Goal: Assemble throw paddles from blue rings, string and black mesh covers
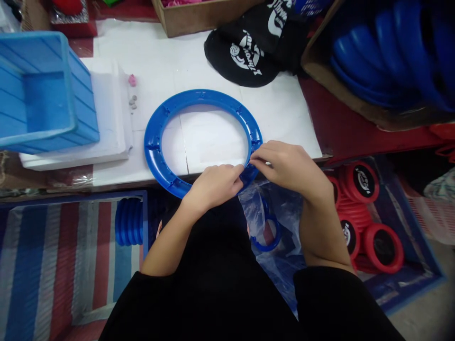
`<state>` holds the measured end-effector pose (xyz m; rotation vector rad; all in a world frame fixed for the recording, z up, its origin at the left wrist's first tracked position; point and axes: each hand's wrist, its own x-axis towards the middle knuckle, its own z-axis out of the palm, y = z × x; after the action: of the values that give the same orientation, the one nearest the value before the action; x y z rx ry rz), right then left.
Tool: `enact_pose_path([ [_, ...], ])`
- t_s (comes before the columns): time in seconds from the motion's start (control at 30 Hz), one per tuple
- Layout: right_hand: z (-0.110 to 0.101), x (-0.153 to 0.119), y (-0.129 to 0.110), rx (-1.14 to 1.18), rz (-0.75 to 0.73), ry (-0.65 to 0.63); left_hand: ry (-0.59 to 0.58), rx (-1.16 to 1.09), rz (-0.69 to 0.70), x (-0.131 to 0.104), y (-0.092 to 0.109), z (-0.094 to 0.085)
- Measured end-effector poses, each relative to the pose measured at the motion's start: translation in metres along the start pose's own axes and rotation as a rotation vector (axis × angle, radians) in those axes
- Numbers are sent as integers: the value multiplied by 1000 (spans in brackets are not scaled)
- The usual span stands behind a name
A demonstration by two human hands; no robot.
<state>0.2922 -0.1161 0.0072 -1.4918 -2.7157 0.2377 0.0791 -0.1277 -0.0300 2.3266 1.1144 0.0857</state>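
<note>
A blue plastic ring (pixel 154 135) with small posts and ribs around its channel lies at the front edge of the white-covered table. My left hand (pixel 218 184) is closed over the ring's near right rim, its thumb and fingers gripping it. At the ring's right side, my right hand (pixel 279 163) is pinched, with thumb and fingertips together on the rim. Whatever the right fingertips hold is too small or hidden to make out. The two hands are close together.
A blue bin (pixel 80 94) stands on a white foam block (pixel 113 142) at left. Black printed fabric pieces (pixel 245 57) lie at the back. A carton of blue rings (pixel 380 61) is at right. Below, a crate holds red rings (pixel 382 246); another holds blue rings (pixel 128 221).
</note>
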Motion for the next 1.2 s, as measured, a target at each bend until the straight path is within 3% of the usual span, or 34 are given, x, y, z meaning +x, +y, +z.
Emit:
enact_pose_path([
  [0.3,11,-3,-20,-81,142,0,-25,-9,58,-8,-11,-14],
  [0.43,11,-3,-29,-120,168,-6,26,44,-30,-3,7,-13],
  [0.57,8,-1,-20,-29,163,-31,23,0,-119,12,27,-2],
  [0.7,3,3,6,159,7,-62,46,-18,-133,16,23,2],
  [0.8,-2,9,20,236,-164,-87,58,-28,-42,12,10,1],
  [1.07,-9,40,28,330,-470,-291,-7,-202,237,6,-31,-13],
  [1.2,-2,43,34,366,-535,-267,-39,-268,302,9,-42,-19],
])
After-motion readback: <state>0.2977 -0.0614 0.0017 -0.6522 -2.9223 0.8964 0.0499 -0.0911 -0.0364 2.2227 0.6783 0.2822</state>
